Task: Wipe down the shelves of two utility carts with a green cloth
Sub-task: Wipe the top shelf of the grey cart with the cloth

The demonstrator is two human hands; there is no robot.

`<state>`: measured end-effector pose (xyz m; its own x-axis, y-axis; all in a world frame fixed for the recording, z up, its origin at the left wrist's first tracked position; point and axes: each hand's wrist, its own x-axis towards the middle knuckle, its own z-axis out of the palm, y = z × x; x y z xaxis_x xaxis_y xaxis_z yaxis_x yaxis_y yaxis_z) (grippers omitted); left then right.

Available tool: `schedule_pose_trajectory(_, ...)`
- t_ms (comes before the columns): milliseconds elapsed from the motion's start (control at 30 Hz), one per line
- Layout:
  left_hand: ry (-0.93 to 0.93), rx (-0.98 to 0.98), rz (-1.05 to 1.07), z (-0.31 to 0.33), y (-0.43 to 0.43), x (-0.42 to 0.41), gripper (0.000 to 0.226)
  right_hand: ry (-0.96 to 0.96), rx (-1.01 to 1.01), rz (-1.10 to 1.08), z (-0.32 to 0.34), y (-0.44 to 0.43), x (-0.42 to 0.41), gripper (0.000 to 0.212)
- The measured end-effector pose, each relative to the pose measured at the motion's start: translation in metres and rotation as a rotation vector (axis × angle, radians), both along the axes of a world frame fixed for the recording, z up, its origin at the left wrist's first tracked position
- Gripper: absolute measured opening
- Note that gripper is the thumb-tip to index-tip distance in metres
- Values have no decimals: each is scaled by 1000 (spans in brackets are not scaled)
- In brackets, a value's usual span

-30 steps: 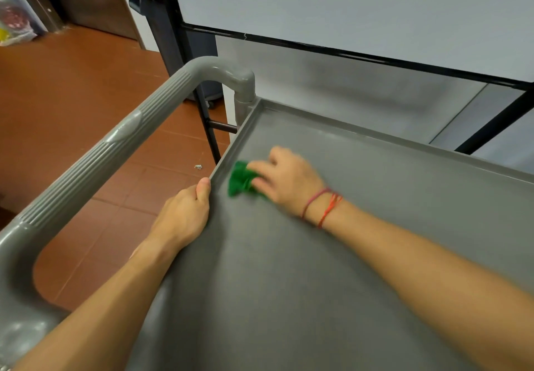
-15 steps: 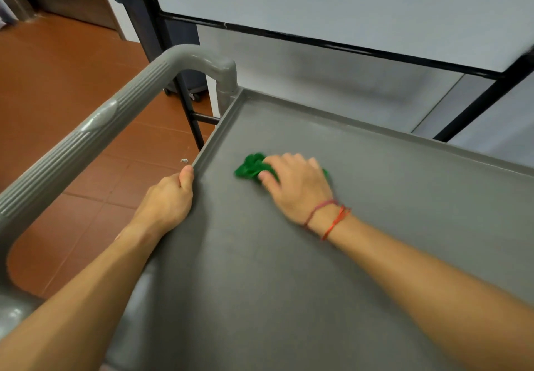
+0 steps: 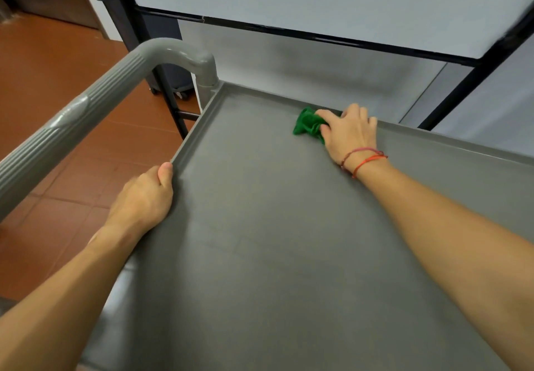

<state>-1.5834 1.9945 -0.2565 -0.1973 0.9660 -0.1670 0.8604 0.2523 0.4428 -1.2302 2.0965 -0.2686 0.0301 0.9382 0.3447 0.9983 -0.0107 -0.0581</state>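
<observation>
A bunched green cloth (image 3: 306,125) lies on the grey cart shelf (image 3: 260,255) by its far rim, sticking out left of the fingers (image 3: 358,113) of the right hand (image 3: 351,136) holding it. The left hand (image 3: 144,197) grips the shelf's left rim.

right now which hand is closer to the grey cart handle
Left. The left hand grips the left rim of the shelf, close beside the grey handle. The right hand holds the green cloth at the far rim, farther from the handle.

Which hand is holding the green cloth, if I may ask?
The right hand grips the crumpled green cloth; the left hand only holds the grey plastic shelf rim.
</observation>
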Motion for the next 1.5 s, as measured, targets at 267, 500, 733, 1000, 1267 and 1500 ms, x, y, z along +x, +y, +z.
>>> schedule_pose_trajectory(267,0,29,-23,1,2,3,41,57,-152,94,4,-59,-51,35)
schedule_pose_trajectory(500,51,17,-17,3,-1,5,45,126,-158,573,7,-151,-73,35)
schedule_pose_trajectory(733,87,29,-2,2,-2,6,46,60,-86,158,11,-48,1,34)
schedule_pose_trajectory(1000,96,94,25,2,-6,6,38,-10,-58,-18,5,-29,25,36)
schedule_pose_trajectory(1267,133,384,-203,19,-30,18,37,7,56,32,12,-40,24,34)
schedule_pose_trajectory(1500,175,245,-422,-3,-51,71,48,-102,-103,59,12,-31,23,32)
